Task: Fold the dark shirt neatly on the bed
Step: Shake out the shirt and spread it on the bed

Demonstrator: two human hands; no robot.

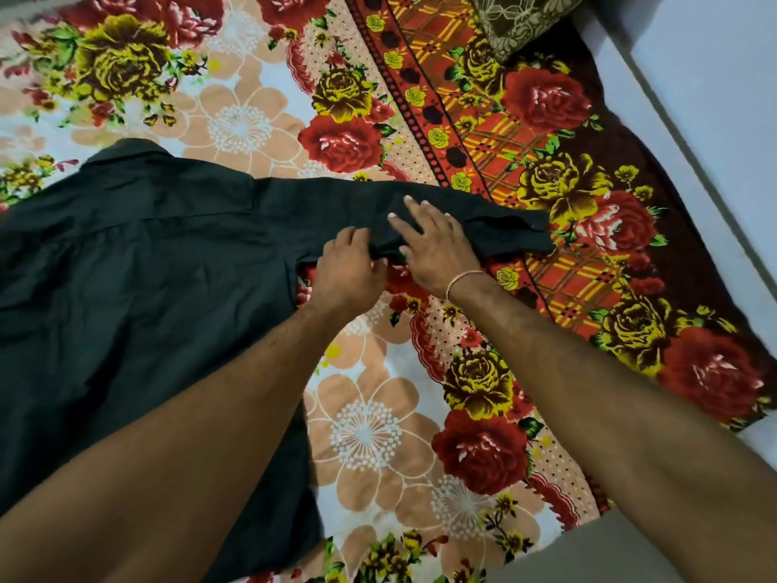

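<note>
Head view:
Shirt: dark, spread flat on the floral bedspread, one sleeve stretched out to the right.
Left hand: fingers curled round the sleeve's lower edge, gripping it.
Right hand: fingers straight, pressing flat on the sleeve.
Pillow: at the top edge.

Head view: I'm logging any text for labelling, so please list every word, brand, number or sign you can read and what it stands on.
None: no readable text appears anywhere in this view.
The dark shirt shows no visible label, tag or print.
The bedspread carries only flowers and plaid patterns, no lettering.
The cushion at the top has a leaf pattern only.
The thread band on the right wrist is plain.
</note>
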